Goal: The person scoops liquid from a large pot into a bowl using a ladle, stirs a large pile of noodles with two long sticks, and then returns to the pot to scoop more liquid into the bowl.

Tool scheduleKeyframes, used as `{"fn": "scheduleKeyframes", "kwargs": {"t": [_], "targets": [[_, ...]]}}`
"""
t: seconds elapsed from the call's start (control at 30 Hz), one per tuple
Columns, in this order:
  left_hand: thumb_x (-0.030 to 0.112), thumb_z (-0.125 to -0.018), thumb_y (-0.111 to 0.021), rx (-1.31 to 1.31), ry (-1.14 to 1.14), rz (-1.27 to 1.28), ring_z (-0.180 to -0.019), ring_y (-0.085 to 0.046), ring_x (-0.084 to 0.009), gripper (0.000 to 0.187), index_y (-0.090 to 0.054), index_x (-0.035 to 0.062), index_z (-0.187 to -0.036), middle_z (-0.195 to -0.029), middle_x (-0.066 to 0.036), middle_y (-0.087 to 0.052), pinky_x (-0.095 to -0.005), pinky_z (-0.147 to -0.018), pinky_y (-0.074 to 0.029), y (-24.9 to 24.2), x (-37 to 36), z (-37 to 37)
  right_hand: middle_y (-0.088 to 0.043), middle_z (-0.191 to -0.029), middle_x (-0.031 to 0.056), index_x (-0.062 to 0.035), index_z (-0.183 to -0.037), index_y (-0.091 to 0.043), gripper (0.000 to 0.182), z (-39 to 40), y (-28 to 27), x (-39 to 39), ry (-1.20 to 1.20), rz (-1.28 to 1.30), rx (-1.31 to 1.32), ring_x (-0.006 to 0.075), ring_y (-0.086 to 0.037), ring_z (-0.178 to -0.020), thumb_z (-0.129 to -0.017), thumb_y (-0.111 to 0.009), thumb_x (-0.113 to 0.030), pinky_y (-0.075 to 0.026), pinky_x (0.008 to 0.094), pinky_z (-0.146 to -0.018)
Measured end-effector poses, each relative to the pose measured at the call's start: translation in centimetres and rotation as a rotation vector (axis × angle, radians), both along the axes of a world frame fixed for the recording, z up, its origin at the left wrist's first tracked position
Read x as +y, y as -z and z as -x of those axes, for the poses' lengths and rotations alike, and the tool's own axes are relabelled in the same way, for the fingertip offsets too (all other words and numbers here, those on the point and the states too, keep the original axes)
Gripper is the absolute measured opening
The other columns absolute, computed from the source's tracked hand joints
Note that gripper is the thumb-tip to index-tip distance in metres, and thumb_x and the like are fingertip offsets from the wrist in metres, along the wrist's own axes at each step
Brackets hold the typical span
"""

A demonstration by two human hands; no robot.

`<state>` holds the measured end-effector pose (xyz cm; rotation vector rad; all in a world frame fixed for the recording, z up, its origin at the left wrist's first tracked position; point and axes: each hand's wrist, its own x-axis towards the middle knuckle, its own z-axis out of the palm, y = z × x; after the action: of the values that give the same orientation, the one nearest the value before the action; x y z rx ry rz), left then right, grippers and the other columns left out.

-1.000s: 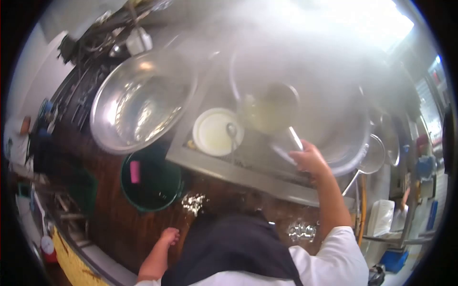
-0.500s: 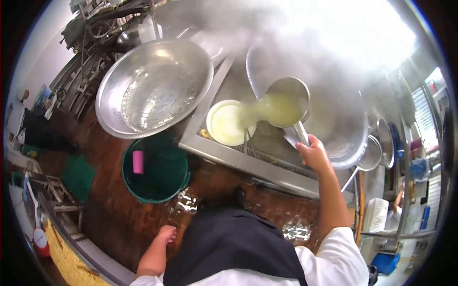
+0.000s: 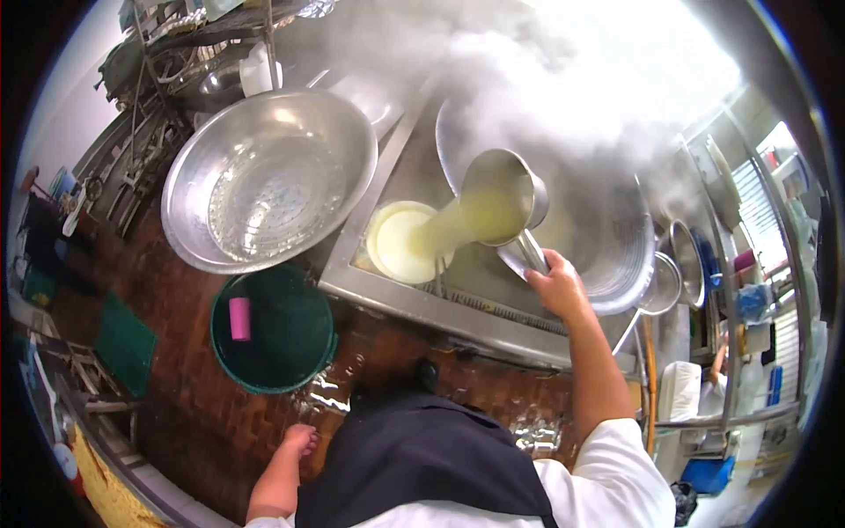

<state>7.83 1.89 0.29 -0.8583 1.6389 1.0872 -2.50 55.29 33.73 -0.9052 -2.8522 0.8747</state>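
Tipped further now, the ladle (image 3: 498, 199) points its mouth left, handle slanting down into the gripping right hand (image 3: 553, 283); steam hides the wok (image 3: 616, 255); left hand (image 3: 297, 437) hangs, grip unclear.

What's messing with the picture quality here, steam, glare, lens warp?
Head view: thick steam veils the top, and daylight at upper right blows out to white; the fisheye lens curves the counter edge and leaves black corners; the right hand and ladle stay fairly sharp, with glare on the metal colander.
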Motion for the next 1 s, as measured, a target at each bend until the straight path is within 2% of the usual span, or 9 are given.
{"fn": "scheduleKeyframes", "kwargs": {"t": [0.13, 0.33, 0.47, 0.53, 0.63, 0.7, 0.87, 0.97, 1.0], "targets": [[0.024, -0.088, -0.055, -0.028, 0.023, 0.041, -0.059, -0.053, -0.0136, 0.016, -0.059, 0.0117, -0.096, -0.077, -0.002, -0.059, -0.0336, -0.052, -0.043, -0.2, -0.3, 0.1, -0.065, -0.104, 0.0160, -0.0108, -0.118, -0.057, 0.046, 0.3, -0.1, -0.3, -0.008, -0.011, -0.024, 0.0320, -0.060, -0.101, -0.077, -0.065, -0.030, -0.045, 0.0391, -0.087], [0.025, -0.088, -0.055, -0.050, 0.081, 0.059, -0.065, -0.057, -0.0174, 0.021, -0.058, 0.0106, -0.102, -0.082, -0.005, -0.061, -0.0360, -0.055, -0.046, 1.1, -1.4, 0.0, -0.065, -0.105, 0.0098, -0.0172, -0.122, -0.052, 0.046, 0.9, 0.7, -0.5, -0.119, -0.264, 0.030, 0.0334, -0.060, -0.098, -0.079, -0.064, -0.030, -0.047, 0.0432, -0.082], [0.026, -0.089, -0.054, -0.049, 0.097, 0.094, -0.068, -0.059, -0.0194, 0.026, -0.058, 0.0101, -0.109, -0.086, -0.007, -0.063, -0.0363, -0.056, -0.048, 0.6, -1.1, 1.0, -0.064, -0.108, 0.0113, -0.0180, -0.124, -0.048, 0.047, 1.3, 2.2, 0.7, -0.098, -0.379, 0.061, 0.0329, -0.060, -0.098, -0.080, -0.063, -0.028, -0.048, 0.0432, -0.081], [0.026, -0.089, -0.053, -0.054, 0.092, 0.076, -0.068, -0.059, -0.0192, 0.026, -0.058, 0.0099, -0.109, -0.087, -0.007, -0.063, -0.0362, -0.056, -0.048, 0.4, -1.1, 2.0, -0.063, -0.106, 0.0134, -0.0160, -0.121, -0.048, 0.043, 1.8, 3.0, 1.9, -0.067, -0.357, 0.336, 0.0340, -0.060, -0.096, -0.081, -0.062, -0.026, -0.048, 0.0440, -0.080], [0.025, -0.090, -0.052, -0.049, 0.105, 0.100, -0.067, -0.059, -0.0187, 0.025, -0.057, 0.0095, -0.109, -0.087, -0.007, -0.063, -0.0357, -0.054, -0.048, -0.8, 0.1, 3.2, -0.063, -0.098, 0.0157, -0.0119, -0.113, -0.051, 0.037, 3.1, 4.5, 6.8, 0.060, -0.328, 0.268, 0.0361, -0.060, -0.093, -0.079, -0.062, -0.025, -0.047, 0.0451, -0.078], [0.024, -0.090, -0.052, -0.031, 0.147, 0.152, -0.066, -0.059, -0.0182, 0.025, -0.057, 0.0095, -0.109, -0.087, -0.006, -0.063, -0.0353, -0.053, -0.048, -2.8, 1.4, 4.2, -0.062, -0.091, 0.0185, -0.0084, -0.105, -0.052, 0.033, 3.4, 4.6, 10.3, 0.104, -0.202, 0.130, 0.0386, -0.059, -0.089, -0.077, -0.061, -0.022, -0.046, 0.0460, -0.077], [0.022, -0.088, -0.053, -0.037, 0.075, 0.212, -0.062, -0.058, -0.0168, 0.020, -0.059, 0.0107, -0.104, -0.084, -0.006, -0.063, -0.0314, -0.049, -0.046, -6.3, 5.0, 5.3, -0.064, -0.089, 0.0201, -0.0070, -0.097, -0.057, 0.029, 3.4, 11.8, 23.0, 0.372, -0.058, 0.038, 0.0398, -0.060, -0.087, -0.072, -0.060, -0.021, -0.047, 0.0451, -0.077], [0.020, -0.088, -0.053, -0.013, 0.061, 0.239, -0.062, -0.059, -0.0160, 0.018, -0.060, 0.0102, -0.101, -0.083, -0.006, -0.063, -0.0300, -0.049, -0.047, -8.3, 6.8, 4.9, -0.066, -0.098, 0.0181, -0.0109, -0.100, -0.060, 0.029, 2.9, 14.9, 31.5, 0.523, -0.219, -0.098, 0.0380, -0.063, -0.093, -0.073, -0.059, -0.020, -0.050, 0.0459, -0.079], [0.020, -0.089, -0.052, -0.010, 0.077, 0.238, -0.067, -0.060, -0.0170, 0.023, -0.057, 0.0087, -0.108, -0.087, -0.007, -0.064, -0.0314, -0.054, -0.048, -9.0, 7.5, 4.4, -0.065, -0.096, 0.0210, -0.0097, -0.102, -0.059, 0.031, 2.7, 15.0, 33.6, 0.589, -0.283, -0.150, 0.0377, -0.063, -0.093, -0.072, -0.059, -0.016, -0.049, 0.0442, -0.080]]}}
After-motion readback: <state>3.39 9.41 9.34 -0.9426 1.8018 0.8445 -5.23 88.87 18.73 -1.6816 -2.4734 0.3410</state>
